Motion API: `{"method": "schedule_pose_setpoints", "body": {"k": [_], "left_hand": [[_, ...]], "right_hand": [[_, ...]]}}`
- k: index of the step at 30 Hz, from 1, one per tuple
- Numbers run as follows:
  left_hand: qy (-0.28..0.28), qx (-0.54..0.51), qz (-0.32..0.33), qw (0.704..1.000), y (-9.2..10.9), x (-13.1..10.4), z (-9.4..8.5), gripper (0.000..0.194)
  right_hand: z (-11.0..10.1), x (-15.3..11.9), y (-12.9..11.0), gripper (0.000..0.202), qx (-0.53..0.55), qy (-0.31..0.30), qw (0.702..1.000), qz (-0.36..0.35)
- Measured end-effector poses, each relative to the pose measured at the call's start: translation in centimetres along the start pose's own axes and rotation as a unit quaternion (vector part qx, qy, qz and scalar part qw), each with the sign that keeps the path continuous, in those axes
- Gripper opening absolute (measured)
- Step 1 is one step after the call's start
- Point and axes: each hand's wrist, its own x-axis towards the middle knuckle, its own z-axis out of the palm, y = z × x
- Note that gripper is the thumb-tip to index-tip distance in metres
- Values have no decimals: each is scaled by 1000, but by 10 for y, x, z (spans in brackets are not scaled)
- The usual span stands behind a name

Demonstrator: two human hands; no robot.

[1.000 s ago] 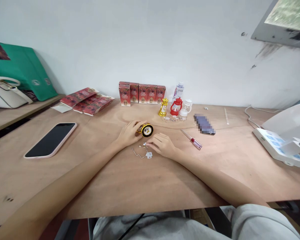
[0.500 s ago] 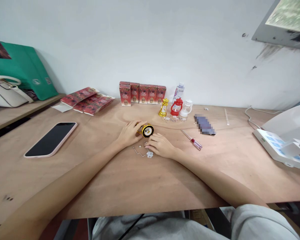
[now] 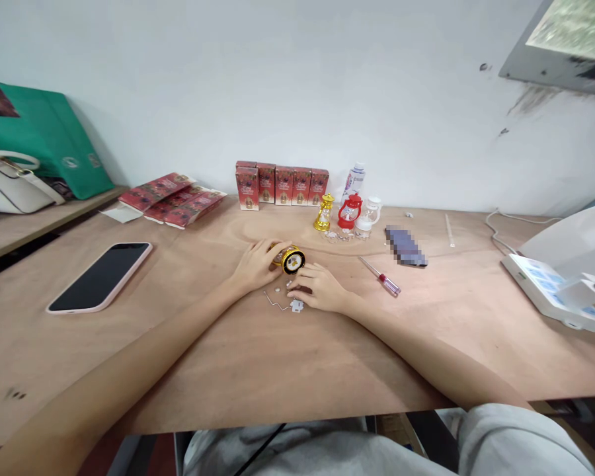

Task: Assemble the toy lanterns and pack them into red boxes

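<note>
My left hand (image 3: pixel 258 266) is wrapped round a gold lantern (image 3: pixel 293 261) lying on its side, its round base facing me. Beside that base, my right hand (image 3: pixel 318 287) rests with bent fingers over small parts; what its fingertips hold, if anything, is too small to make out. Just below them on the table lie a small white plate-like piece (image 3: pixel 296 306), a thin bent wire (image 3: pixel 276 304) and a tiny round piece (image 3: pixel 277 289). A screwdriver (image 3: pixel 388 283) with a clear reddish handle lies to the right of my right hand.
Upright gold (image 3: pixel 322 215), red (image 3: pixel 349 213) and white (image 3: pixel 368 215) lanterns stand behind, near a bottle (image 3: pixel 355 180) and several red boxes (image 3: pixel 284 186). A phone (image 3: pixel 102 276) lies left, flat red packaging (image 3: pixel 171 198) at back left, a power strip (image 3: pixel 555 294) right.
The fingers of my right hand have shifted slightly, with a wider gap between thumb and fingers. The lantern's base is turned very slightly in my left hand.
</note>
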Motion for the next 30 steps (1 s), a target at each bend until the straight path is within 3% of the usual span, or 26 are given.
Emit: {"method": "schedule_pose_setpoints", "body": {"k": [5,13,18,30], "left_hand": [[0,3,4,1000,0,0,0,52],[-10,0,38,999,-1,0,0,53],[-19,2,75,997,-1,0,0,51],[1,41,130,991,1,0,-2,46]], "right_hand": [[1,0,-1,22,-26,35,999,-13],[-6,-4,-7,27,-82,191,976,73],[-6,-4,-7,27,-73,209,971,96],[-3,-4,-3,26,-126,251,958,65]]}}
